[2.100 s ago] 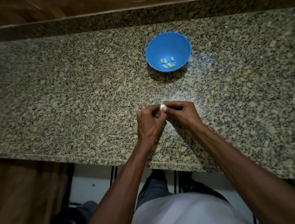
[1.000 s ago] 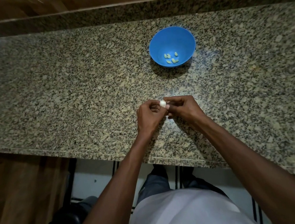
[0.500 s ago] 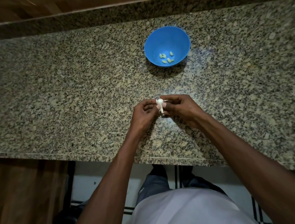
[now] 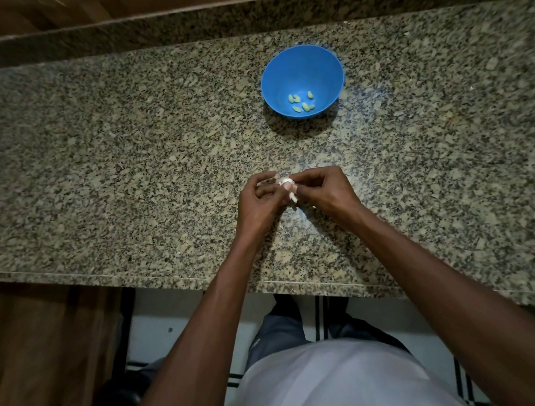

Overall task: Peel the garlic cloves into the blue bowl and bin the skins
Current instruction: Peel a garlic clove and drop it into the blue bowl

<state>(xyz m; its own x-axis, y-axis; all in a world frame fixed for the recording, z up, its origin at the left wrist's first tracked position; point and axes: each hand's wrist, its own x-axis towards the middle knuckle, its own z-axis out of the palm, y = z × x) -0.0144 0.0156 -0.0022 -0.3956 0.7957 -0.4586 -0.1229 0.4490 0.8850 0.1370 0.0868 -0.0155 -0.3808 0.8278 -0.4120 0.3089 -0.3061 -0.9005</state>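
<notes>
A small white garlic clove (image 4: 285,181) is pinched between the fingertips of both hands, just above the granite counter (image 4: 129,169). My left hand (image 4: 260,203) holds it from the left and my right hand (image 4: 323,192) from the right. A strip of white skin (image 4: 292,197) hangs down from the clove between the hands. The blue bowl (image 4: 313,64) stands farther back, a little to the right, with several peeled pale cloves (image 4: 301,102) in its bottom. No bin is in view.
A raised granite ledge (image 4: 245,15) runs along the back of the counter. The counter's front edge (image 4: 137,277) lies close to my body, with tiled floor (image 4: 179,325) and a dark stool (image 4: 115,403) below.
The hands have kept working the same clove in place. A strip of skin has come loose and now hangs lower between the fingers. The bowl has not moved.
</notes>
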